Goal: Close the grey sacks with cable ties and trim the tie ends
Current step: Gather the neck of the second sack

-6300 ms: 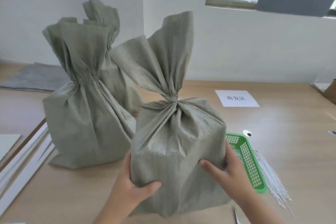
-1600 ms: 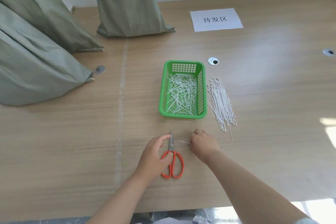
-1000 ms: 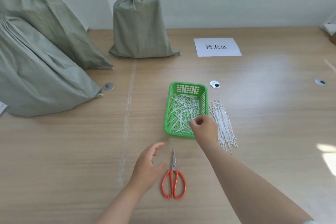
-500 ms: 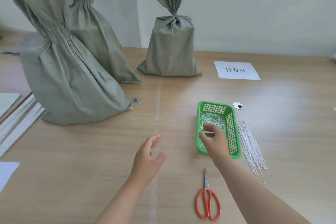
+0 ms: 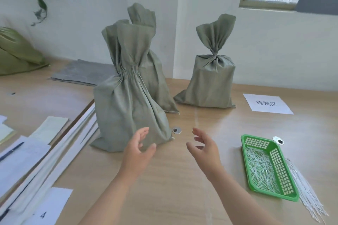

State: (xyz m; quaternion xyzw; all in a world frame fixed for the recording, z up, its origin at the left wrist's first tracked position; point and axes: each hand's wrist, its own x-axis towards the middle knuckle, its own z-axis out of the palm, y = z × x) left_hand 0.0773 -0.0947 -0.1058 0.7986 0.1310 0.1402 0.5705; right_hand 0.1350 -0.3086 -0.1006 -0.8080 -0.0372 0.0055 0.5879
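Observation:
Three grey sacks stand on the wooden table. The nearest sack (image 5: 128, 100) has a gathered, pleated neck. A second sack (image 5: 157, 78) leans behind it. The third sack (image 5: 210, 80) stands at the back, its neck cinched tight. My left hand (image 5: 137, 151) hovers open just in front of the nearest sack's lower right corner. My right hand (image 5: 204, 150) is open too, a little to the right, over bare table. Neither hand holds anything. A bundle of white cable ties (image 5: 303, 188) lies right of the green basket (image 5: 256, 142), which holds cut tie ends. The scissors are out of view.
A paper label with printed characters (image 5: 268, 104) lies at the back right. Papers, white strips and a pen (image 5: 12, 150) cover the left side. Flat grey sheets (image 5: 82, 75) and an olive sack (image 5: 16, 53) sit at the far left. Metal grommets (image 5: 176, 130) dot the table.
My right hand has left the green basket and moved left, empty and open. Both hands now reach toward the nearest sack. The view has lifted and the scissors have dropped out of sight.

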